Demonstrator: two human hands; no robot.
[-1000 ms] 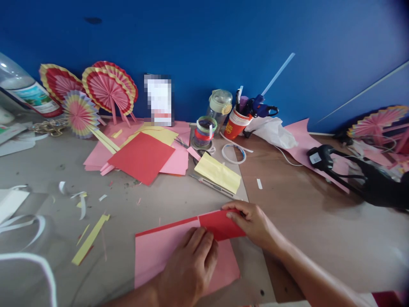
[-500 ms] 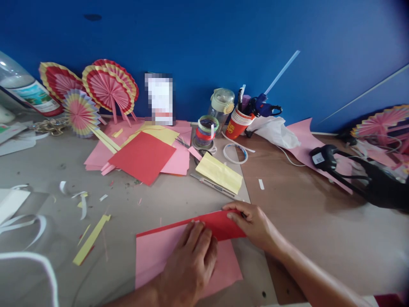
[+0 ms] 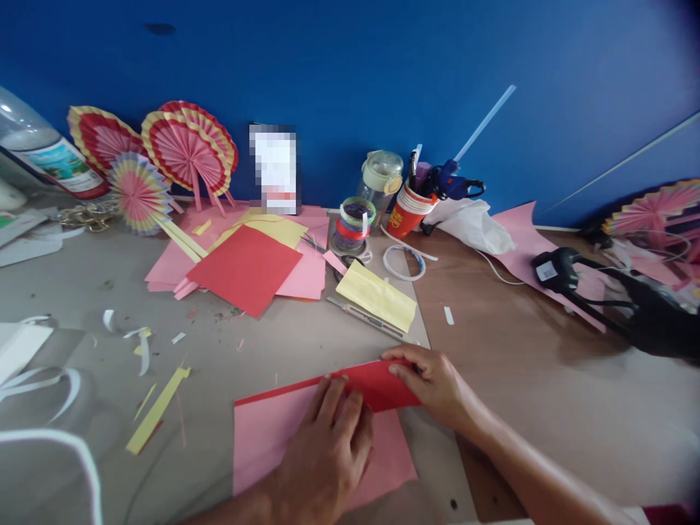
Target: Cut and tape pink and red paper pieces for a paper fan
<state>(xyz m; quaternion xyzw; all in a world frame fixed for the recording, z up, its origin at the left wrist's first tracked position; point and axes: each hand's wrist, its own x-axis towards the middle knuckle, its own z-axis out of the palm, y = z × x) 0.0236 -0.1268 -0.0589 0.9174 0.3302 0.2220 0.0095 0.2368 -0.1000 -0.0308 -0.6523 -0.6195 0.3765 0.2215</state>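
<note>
A pink paper sheet [image 3: 262, 437] lies in front of me, with a strip of red paper [image 3: 391, 390] along its far edge. My left hand [image 3: 328, 445] rests palm down across both papers, its fingers stretched out and pressing on the red strip. At the right end of the red paper, my right hand [image 3: 429, 379] pinches the far edge between thumb and fingers. Part of both papers is hidden under my left hand. A utility knife [image 3: 372, 319] lies beyond them, beside a folded yellow paper [image 3: 377, 295].
A red square sheet [image 3: 246, 270] tops a pile of pink and yellow paper. Pleated paper fans [image 3: 189, 149] lean at the back left. Tape rolls [image 3: 356, 222], a lidded bottle [image 3: 381, 179] and a red cup of tools [image 3: 410, 208] stand by the blue wall. Paper scraps [image 3: 158, 412] lie left.
</note>
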